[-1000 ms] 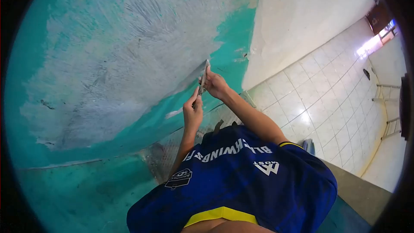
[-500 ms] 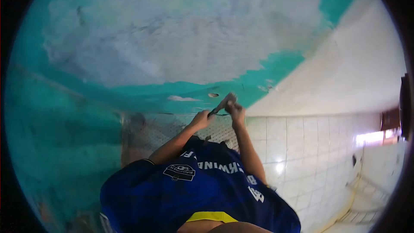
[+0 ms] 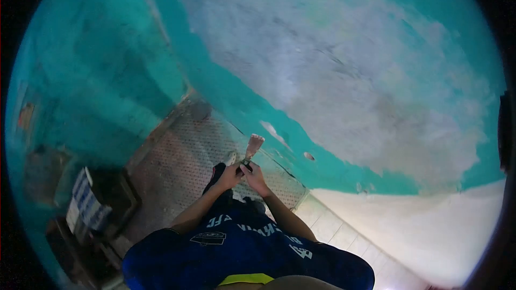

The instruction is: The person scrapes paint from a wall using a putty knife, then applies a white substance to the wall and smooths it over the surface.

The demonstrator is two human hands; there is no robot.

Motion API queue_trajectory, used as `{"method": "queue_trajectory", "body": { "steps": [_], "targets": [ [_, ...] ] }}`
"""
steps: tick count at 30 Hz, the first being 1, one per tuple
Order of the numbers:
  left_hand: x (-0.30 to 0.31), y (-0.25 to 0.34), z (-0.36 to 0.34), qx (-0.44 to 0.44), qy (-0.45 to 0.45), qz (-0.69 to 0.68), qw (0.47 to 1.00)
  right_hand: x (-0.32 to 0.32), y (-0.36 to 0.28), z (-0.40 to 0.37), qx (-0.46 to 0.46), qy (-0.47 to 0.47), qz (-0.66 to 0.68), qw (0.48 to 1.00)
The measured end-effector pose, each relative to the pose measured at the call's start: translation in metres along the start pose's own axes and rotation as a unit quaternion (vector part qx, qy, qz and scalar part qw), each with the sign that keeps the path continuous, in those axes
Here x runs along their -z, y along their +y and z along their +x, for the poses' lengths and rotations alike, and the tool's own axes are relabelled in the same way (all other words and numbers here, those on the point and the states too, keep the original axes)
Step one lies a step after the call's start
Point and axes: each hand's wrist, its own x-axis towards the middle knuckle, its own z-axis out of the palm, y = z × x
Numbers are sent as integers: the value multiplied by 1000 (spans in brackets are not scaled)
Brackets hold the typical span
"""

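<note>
A scraper with a pale, smeared blade points away from my body, its dark handle low in my grasp. My left hand is closed round the handle from the left side. My right hand is closed on the same handle from the right, touching or nearly touching my left hand. Beyond the blade stands a teal wall with a large whitish patch and a small hole near its lower edge.
Dark furniture with a blue-and-white striped cloth on it stands at the lower left. A patterned floor lies beneath my arms. Pale tiles and a white wall are at the lower right.
The view has swung left, bringing the furniture and patterned floor into sight. My hands have moved down and away from the wall, and my right hand has shifted from the blade to the handle.
</note>
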Motion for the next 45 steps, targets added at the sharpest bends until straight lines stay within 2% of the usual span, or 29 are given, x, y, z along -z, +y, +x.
{"method": "queue_trajectory", "body": {
  "steps": [1, 2, 3, 5, 6, 7, 9, 10, 12, 15, 17, 18, 20, 22, 25, 27, 29, 31, 34, 35, 36, 37, 38, 39, 40, 41, 42, 43, 45],
  "targets": [
    [-3, 1, 1, 49, -36, -40, 997, 6, 12, 6, 60, -41, -42, 996],
    [-5, 2, -17, 113, -81, -69, 988, 1, 30, -7, 55, -59, -26, 996],
    [-11, -19, -25, 93, -85, -184, 975, -3, 36, -11, 47, -55, -40, 997],
    [-35, -56, -17, 77, -85, -227, 967, 3, 54, 8, 61, -49, -51, 996],
    [-39, -64, -14, 69, -98, -277, 953, 9, 56, 11, 89, 0, -114, 989],
    [-38, -54, -6, 66, -99, -271, 955, 18, 58, 15, 114, 52, -177, 976],
    [-22, -13, 31, 146, -131, -268, 943, 54, 6, 49, 160, 129, -263, 943],
    [-9, -27, 41, 133, -128, -268, 946, 60, -16, 67, 187, 164, -301, 921],
    [15, -50, 50, 139, -205, -15, 969, 74, -83, 81, 208, 216, -345, 889],
    [36, -149, 24, 108, -157, 14, 982, 74, -172, 78, 196, 243, -393, 865],
    [69, -184, 20, 107, -126, -6, 986, 77, -211, 93, 323, 261, -411, 812],
    [92, -196, 15, 189, -139, 9, 972, 65, -235, 97, 339, 271, -368, 823],
    [134, -223, -5, 307, -128, -10, 943, 54, -275, 100, 226, 299, -386, 843],
    [162, -280, -28, 366, -74, -59, 926, 52, -287, 124, 326, 295, -379, 814],
    [196, -367, -80, 436, 42, -206, 875, 31, -306, 160, 330, 292, -322, 838],
    [198, -426, -116, 510, 115, -274, 807, 18, -310, 188, 248, 315, -303, 864],
    [189, -485, -163, 488, 135, -292, 811, -1, -316, 213, 263, 324, -306, 856],
    [195, -493, -192, 478, 146, -300, 812, -18, -328, 237, 281, 335, -308, 845],
    [194, -456, -232, 483, 136, -249, 829, -38, -345, 275, 267, 331, -321, 846],
    [187, -454, -244, 419, 75, -471, 773, -40, -344, 293, 349, 340, -366, 792],
    [179, -455, -258, 330, 11, -665, 670, -42, -343, 308, 427, 346, -408, 729],
    [176, -455, -268, 220, -55, -818, 528, -48, -344, 323, 426, 346, -406, 730],
    [175, -458, -273, 97, -117, -923, 354, -56, -343, 336, 417, 353, -415, 727],
    [175, -458, -277, 77, -117, -936, 324, -64, -342, 344, 408, 360, -425, 723],
    [182, -458, -276, 81, -91, -935, 334, -77, -344, 345, 405, 362, -424, 724],
    [195, -460, -271, 184, 32, -847, 498, -90, -350, 344, 377, 374, -443, 722],
    [209, -460, -266, 327, 98, -668, 661, -99, -354, 342, 348, 387, -461, 719],
    [223, -461, -261, 447, 118, -482, 745, -103, -354, 339, 344, 391, -459, 719],
    [251, -467, -249, 499, 130, -362, 776, -110, -355, 336, 328, 431, -437, 718]
  ]
}}
